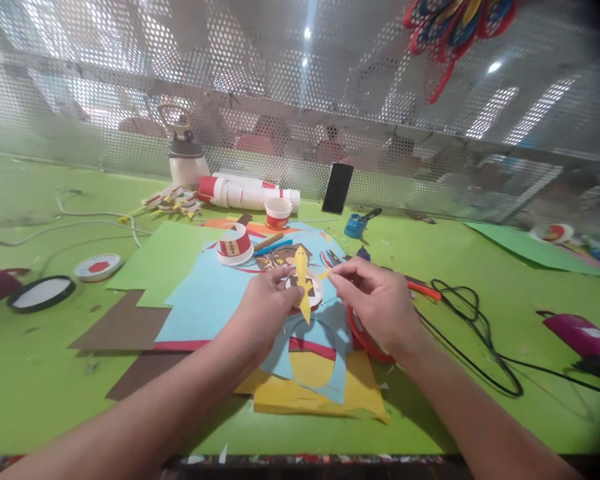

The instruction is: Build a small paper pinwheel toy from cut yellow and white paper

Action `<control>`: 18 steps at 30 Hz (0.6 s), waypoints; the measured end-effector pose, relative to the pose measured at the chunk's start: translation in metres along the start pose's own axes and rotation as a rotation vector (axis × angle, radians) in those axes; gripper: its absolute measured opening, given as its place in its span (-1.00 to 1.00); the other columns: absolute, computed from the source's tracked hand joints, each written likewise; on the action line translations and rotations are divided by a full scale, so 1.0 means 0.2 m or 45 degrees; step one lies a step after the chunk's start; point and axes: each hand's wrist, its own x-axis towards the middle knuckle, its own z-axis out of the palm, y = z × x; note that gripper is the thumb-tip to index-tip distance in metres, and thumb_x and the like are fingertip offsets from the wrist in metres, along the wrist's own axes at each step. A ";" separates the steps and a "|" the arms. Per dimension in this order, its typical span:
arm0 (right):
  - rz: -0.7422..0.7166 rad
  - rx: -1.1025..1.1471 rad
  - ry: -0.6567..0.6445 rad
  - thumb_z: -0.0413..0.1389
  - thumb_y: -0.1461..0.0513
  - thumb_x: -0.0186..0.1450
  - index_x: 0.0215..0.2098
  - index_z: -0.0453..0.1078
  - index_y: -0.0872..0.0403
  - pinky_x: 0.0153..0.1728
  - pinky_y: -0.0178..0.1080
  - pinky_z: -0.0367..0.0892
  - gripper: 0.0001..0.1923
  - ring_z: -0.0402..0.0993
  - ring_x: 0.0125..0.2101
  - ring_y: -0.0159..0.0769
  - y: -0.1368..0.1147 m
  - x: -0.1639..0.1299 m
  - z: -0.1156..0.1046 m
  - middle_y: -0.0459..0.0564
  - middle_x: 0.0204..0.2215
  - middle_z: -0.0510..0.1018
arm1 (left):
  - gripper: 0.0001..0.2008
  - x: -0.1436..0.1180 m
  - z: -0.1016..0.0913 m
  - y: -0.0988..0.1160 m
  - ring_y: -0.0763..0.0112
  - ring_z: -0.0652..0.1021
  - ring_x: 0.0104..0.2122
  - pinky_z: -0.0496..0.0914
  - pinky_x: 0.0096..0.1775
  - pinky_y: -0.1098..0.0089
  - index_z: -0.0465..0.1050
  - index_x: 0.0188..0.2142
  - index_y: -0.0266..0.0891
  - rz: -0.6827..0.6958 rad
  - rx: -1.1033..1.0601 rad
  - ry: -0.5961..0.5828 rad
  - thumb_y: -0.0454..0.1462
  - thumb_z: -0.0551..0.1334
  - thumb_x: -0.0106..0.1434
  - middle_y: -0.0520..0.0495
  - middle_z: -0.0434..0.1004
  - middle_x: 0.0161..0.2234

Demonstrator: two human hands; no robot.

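Yellow paper cutout (301, 267) over a white disc (317, 293), pinched in your left hand (265, 300); your right hand (380, 300) nips what looks like a yellow scrap (324, 274) just beside. Blue paper (195, 293) spreads beneath, upturned cup (236, 248) beyond.

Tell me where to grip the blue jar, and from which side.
Grip the blue jar around its body, probably from the near left: it stands upright with its wall exposed there, while the dark tool sticks out to the right.
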 end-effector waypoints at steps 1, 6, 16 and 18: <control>-0.068 -0.051 0.002 0.12 0.23 0.22 -0.41 0.43 0.09 -0.43 -0.27 0.27 -0.91 0.35 -0.47 -0.36 0.01 0.00 0.01 -0.05 -0.48 0.45 | -0.56 0.00 0.00 0.00 0.38 0.53 -0.53 0.42 -0.38 0.36 0.40 -0.08 -0.42 0.001 0.007 0.000 -0.51 0.21 -0.01 -0.13 0.56 -0.45; -0.249 -0.199 -0.010 0.09 0.30 0.24 -0.39 0.42 0.09 -0.39 -0.28 0.31 -0.92 0.38 -0.43 -0.34 0.03 0.01 0.03 -0.04 -0.42 0.45 | -0.64 0.01 0.00 -0.03 0.31 0.54 -0.53 0.42 -0.39 0.30 0.48 -0.19 -0.39 0.008 0.019 -0.055 -0.50 0.19 -0.03 -0.13 0.55 -0.50; -0.365 -0.393 -0.043 0.06 0.32 0.26 -0.41 0.39 0.08 -0.40 -0.29 0.27 -0.89 0.33 -0.45 -0.36 0.02 0.00 0.03 -0.06 -0.48 0.40 | -0.70 0.02 0.00 -0.04 0.34 0.51 -0.54 0.42 -0.38 0.29 0.50 -0.26 -0.35 0.017 0.086 -0.041 -0.49 0.19 -0.05 -0.11 0.54 -0.52; -0.386 -0.403 -0.046 0.05 0.32 0.26 -0.40 0.39 0.08 -0.40 -0.29 0.27 -0.89 0.33 -0.45 -0.36 0.02 0.00 0.03 -0.06 -0.47 0.40 | -0.70 0.02 0.00 -0.05 0.34 0.51 -0.55 0.41 -0.39 0.31 0.50 -0.27 -0.34 0.031 0.083 -0.050 -0.48 0.20 -0.05 -0.10 0.53 -0.52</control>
